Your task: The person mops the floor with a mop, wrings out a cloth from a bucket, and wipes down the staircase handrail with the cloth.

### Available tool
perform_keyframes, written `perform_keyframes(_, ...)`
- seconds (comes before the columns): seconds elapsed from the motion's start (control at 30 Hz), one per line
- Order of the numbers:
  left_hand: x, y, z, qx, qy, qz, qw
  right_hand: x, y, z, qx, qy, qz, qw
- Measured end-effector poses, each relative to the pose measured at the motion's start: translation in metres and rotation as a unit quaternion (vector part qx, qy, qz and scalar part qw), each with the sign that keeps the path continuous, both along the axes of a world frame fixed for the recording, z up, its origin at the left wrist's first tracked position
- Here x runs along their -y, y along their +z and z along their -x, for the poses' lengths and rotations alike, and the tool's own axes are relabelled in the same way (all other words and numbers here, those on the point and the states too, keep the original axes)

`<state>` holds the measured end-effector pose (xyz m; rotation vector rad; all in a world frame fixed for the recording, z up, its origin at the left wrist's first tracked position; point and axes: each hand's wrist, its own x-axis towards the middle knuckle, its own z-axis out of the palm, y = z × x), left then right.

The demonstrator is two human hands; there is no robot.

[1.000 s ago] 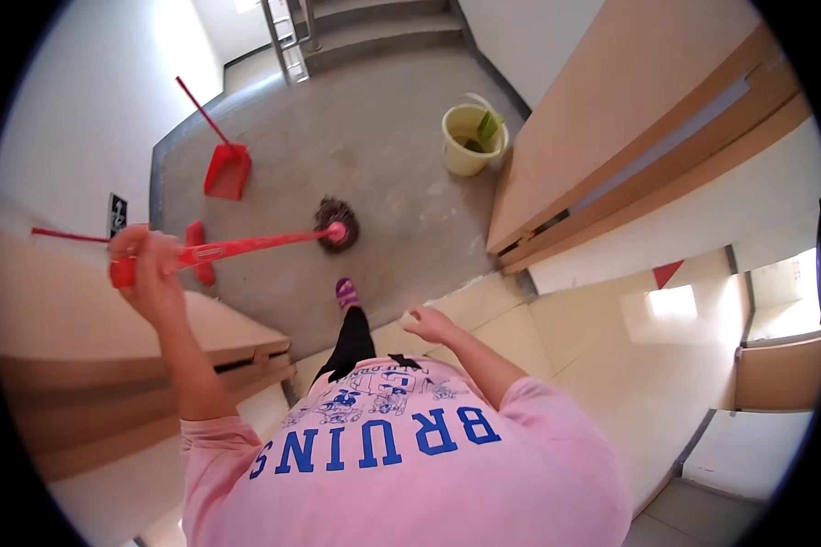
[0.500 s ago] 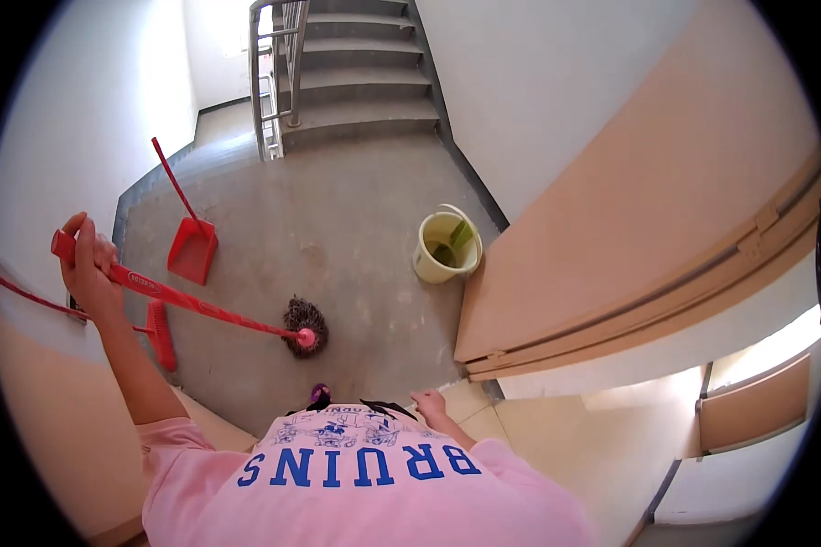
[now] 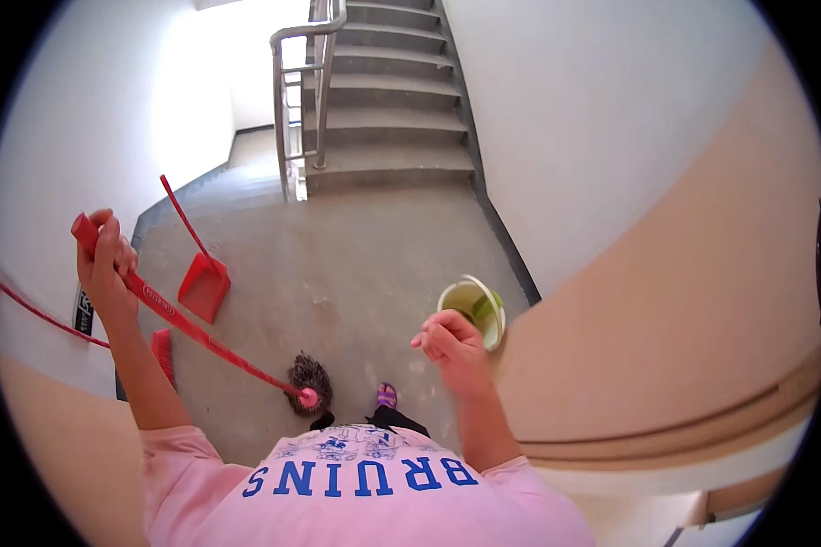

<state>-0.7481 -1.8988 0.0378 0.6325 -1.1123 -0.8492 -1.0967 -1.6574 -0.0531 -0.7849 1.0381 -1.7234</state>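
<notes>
Mop (image 3: 217, 346): red handle, dark shaggy head on the floor (image 3: 337, 264) ahead of the person's feet. Left hand (image 3: 108, 263): fingers closed around the handle near its top end. Right hand (image 3: 454, 348): fingers loosely curled, nothing seen in them, held over the near edge of the bucket (image 3: 489, 321) in view; whether they touch, cannot tell. Bucket: pale, something green inside, near the wall on the right. Dustpan (image 3: 204, 288): red, long-handled, on the floor to the left. Broom (image 3: 163, 356): red, partly hidden behind the left arm. Stairs (image 3: 388, 118): grey, beyond, with metal railing (image 3: 279, 109).
</notes>
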Motion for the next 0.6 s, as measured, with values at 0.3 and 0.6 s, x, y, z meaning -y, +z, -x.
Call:
perform_keyframes(0.3,0.037,0.002,0.106,0.031,0.028,-0.021,0.999,0.057,0.191,0.096,-0.156,0.225,0.522,0.807)
perform_keyframes(0.6,0.062,-0.009,0.176,0.055,0.022,-0.069,0.996,0.109,0.188,0.132,-0.051,0.173,0.574,0.799)
